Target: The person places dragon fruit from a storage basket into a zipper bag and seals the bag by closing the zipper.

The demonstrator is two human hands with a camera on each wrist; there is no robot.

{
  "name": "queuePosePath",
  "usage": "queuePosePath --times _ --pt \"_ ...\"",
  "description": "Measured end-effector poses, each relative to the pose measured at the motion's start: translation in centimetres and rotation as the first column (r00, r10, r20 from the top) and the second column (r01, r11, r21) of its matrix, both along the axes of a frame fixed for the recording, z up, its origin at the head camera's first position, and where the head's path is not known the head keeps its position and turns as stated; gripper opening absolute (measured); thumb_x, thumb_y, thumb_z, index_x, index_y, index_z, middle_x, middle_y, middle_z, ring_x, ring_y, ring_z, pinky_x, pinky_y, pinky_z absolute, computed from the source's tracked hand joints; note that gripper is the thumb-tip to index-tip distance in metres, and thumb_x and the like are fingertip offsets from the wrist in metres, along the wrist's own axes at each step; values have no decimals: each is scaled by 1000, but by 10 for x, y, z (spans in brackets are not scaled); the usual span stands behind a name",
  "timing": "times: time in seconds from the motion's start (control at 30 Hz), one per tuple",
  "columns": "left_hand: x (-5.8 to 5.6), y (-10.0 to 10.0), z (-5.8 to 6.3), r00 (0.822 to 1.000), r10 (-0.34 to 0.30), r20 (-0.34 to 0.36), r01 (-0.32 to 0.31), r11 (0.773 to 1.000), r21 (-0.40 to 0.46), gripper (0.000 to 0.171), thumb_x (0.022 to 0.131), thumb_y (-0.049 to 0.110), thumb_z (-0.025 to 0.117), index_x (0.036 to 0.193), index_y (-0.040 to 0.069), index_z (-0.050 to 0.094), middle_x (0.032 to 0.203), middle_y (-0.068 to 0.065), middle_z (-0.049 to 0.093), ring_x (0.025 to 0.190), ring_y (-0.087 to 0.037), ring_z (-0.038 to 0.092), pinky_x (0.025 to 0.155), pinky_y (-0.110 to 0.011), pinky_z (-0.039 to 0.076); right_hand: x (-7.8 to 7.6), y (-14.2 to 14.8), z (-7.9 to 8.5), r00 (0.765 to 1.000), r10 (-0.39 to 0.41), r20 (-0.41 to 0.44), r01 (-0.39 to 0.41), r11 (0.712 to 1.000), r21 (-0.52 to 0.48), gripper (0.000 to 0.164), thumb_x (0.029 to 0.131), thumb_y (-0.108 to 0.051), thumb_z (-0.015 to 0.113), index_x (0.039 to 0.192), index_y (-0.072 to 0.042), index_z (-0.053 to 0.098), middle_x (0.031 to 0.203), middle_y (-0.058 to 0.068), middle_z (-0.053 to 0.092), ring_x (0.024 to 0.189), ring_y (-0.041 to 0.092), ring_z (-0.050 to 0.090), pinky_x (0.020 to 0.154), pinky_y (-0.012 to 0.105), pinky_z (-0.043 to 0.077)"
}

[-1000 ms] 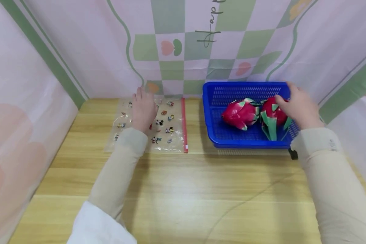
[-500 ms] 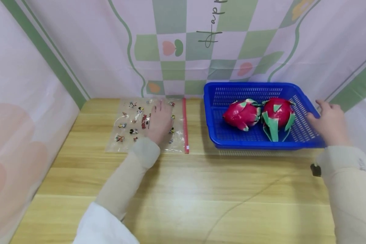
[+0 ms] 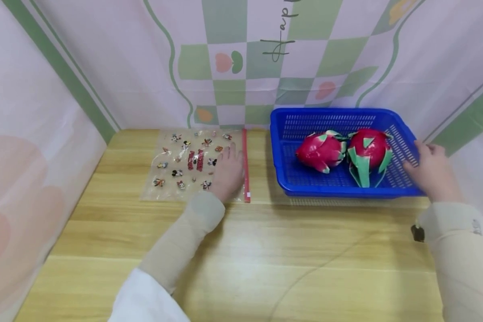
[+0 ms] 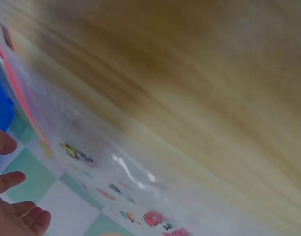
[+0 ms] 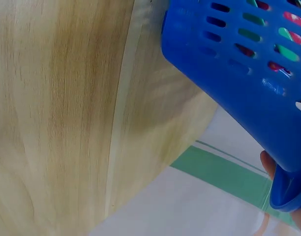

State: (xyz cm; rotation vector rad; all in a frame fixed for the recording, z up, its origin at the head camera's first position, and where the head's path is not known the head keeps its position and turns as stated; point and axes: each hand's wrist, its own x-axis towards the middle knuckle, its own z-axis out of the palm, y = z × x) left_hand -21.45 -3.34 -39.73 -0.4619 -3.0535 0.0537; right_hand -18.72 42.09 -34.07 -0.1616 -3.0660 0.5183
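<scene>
My left hand (image 3: 228, 173) lies over the right part of a clear zip bag (image 3: 170, 190) printed with small cartoon figures. Its fingers stretch toward the bag's red zip strip (image 3: 244, 152), and in the left wrist view the fingers (image 4: 13, 181) are spread and hold nothing. At the right end of a blue plastic basket (image 3: 326, 191), my right hand (image 3: 436, 172) grips the rim; the right wrist view has a fingertip (image 5: 267, 163) curled under that rim (image 5: 288, 199). Two dragon fruits, one on its side (image 3: 321, 152) and one with green leaves toward me (image 3: 369, 150), lie in the basket.
Both the bag and the basket are at the back of a wooden table (image 3: 241, 259), close to a patterned cloth (image 3: 229, 94). A small black object (image 3: 417, 233) hangs by the right cuff. A thin dark line crosses the tabletop.
My left hand has slid rightward across the bag to near the zip strip. My right hand has moved from the basket's back right corner to its right end.
</scene>
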Motion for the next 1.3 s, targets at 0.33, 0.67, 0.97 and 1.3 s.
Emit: queuePosePath --times 0.33,0.67,0.97,1.3 --pt "-2 9 -12 999 4 -45 -4 1000 10 49 98 34 44 136 4 45 143 -21 44 131 -33 45 113 -41 38 -1 0 -3 1000 5 1 -5 1000 -3 70 97 -24 42 144 16 9 142 49 9 125 67 19 100 76 18" --pt "-2 14 -18 999 36 -14 -36 999 -10 57 95 50 45 134 9 47 128 -16 54 121 -32 50 102 -44 46 -3 1 -7 1000 3 9 -3 1000 4 73 97 -26 43 144 17 8 141 50 10 124 67 19 101 75 18" --pt "2 17 -17 996 60 72 -58 998 -34 64 96 53 42 146 14 34 151 -24 33 140 -44 30 111 -56 34 -3 2 -9 1000 1 7 -1 1000 -6 74 98 -29 41 145 16 6 142 49 8 127 65 16 103 74 16" --pt "2 16 -21 994 62 88 -66 997 43 62 96 46 46 144 9 38 137 -26 48 125 -40 51 84 -42 58 -3 2 -9 1000 -9 8 9 1000 -9 74 98 -30 40 145 15 6 143 49 9 128 65 17 103 74 17"
